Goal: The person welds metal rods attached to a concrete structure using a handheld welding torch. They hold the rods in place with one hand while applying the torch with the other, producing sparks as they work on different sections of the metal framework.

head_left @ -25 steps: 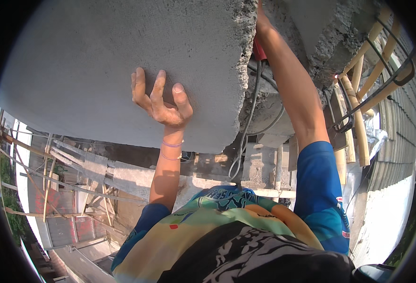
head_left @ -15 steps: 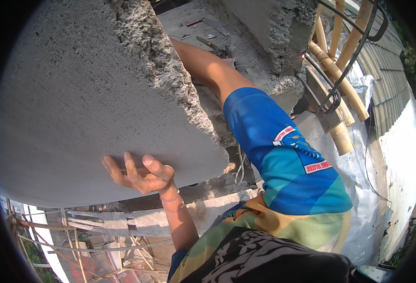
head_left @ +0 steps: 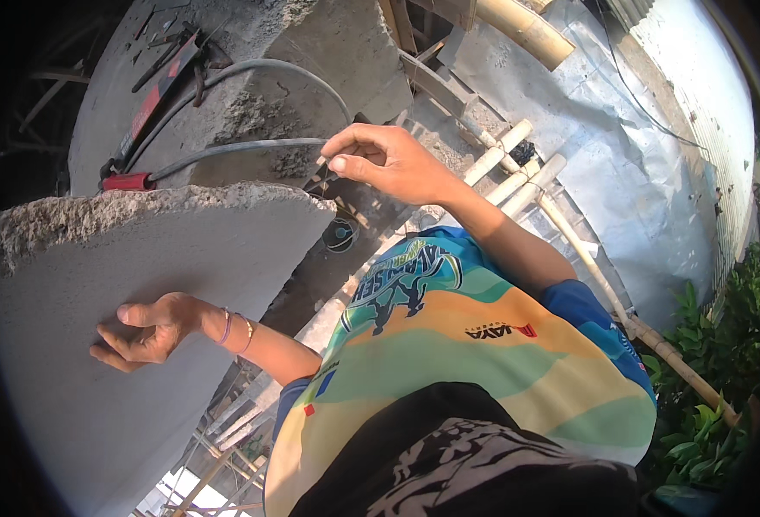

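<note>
My left hand point(head_left: 143, 332) is at the smooth grey face of a concrete slab point(head_left: 251, 250). Its fingers are loosely curled and apart from the thumb, with nothing in them. My right hand point(head_left: 376, 159) is beyond the slab's rough edge, thumb and fingertips drawn together in a pinch. What they hold, if anything, is too small to make out; thin dark strands show just below them. Close to these fingertips end two grey cable-like lengths point(head_left: 242, 148). They run left toward a red grip point(head_left: 128, 182) by the broken rim.
On the far concrete ledge point(head_left: 264, 39) lie pliers point(head_left: 199, 79) and a long red-and-black flat piece point(head_left: 160, 99). Bamboo poles point(head_left: 518, 177) are lashed together at the right, near silvery sheeting point(head_left: 647, 198). Leafy plants point(head_left: 699, 431) grow at lower right. A dark gap lies between slab and body.
The view has swung round to the right. My right hand, hidden behind the concrete before, now shows in a pinch. My left hand stays by the slab, its fingers more curled.
</note>
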{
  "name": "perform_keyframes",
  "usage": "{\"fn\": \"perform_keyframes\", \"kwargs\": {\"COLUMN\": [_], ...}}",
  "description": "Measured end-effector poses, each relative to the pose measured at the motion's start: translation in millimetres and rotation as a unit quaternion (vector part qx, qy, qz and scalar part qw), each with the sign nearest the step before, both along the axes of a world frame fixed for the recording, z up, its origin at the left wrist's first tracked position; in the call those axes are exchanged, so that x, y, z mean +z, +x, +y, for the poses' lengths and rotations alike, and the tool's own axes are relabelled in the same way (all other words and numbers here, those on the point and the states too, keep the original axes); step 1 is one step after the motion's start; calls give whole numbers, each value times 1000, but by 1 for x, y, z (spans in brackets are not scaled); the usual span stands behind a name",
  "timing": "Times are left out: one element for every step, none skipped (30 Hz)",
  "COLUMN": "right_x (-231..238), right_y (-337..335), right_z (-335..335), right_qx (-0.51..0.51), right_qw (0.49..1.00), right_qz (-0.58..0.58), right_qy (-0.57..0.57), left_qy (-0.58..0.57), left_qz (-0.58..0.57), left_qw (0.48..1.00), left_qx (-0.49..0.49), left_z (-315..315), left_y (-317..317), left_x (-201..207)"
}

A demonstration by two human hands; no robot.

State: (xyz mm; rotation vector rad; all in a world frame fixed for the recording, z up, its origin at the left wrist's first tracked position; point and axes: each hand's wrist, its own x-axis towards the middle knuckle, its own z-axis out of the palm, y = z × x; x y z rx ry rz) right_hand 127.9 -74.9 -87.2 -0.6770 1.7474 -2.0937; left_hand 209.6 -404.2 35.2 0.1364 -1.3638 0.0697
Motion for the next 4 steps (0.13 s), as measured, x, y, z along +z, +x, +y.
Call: {"fn": "perform_keyframes", "kwargs": {"right_x": [-22,-43,-61,-85], "right_y": [23,38,57,75], "right_z": [40,78,112,116], "right_qx": [44,91,78,66], "right_qw": [993,960,925,943], "right_qz": [-46,-115,-109,-105], "right_qy": [100,240,354,309], "left_qy": [0,9,20,49], "left_qz": [-8,-7,-9,-16], "left_qw": [1000,1000,1000,998], "left_qx": [-6,-7,-9,-28], "left_z": [2,7,9,15], "left_y": [3,1,3,2], "left_x": [2,4,9,9]}}
